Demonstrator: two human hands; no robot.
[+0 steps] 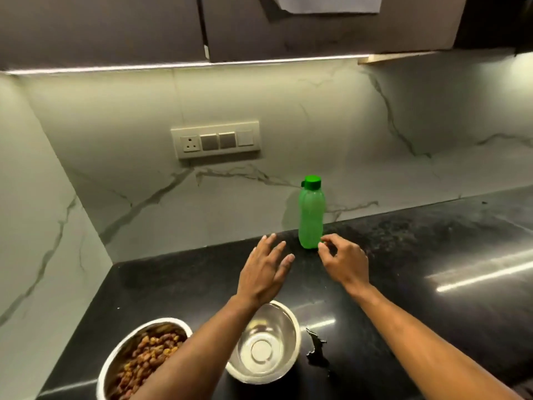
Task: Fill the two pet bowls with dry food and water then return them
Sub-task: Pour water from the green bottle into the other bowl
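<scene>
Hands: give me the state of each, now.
Left hand: open, fingers straight, holding nothing.
Right hand: fingers loosely curled beside the green bottle, holding nothing.

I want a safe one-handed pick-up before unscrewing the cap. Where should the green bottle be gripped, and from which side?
Grip the green bottle around its ribbed middle, below the cap, coming from the front right, where the right hand already is. It stands upright near the wall, so the back is blocked; the body looks narrow enough for fingers to wrap around.

Home kitchen, black stone counter (432, 241), marble backsplash (317, 111), cabinets (115, 24)
</scene>
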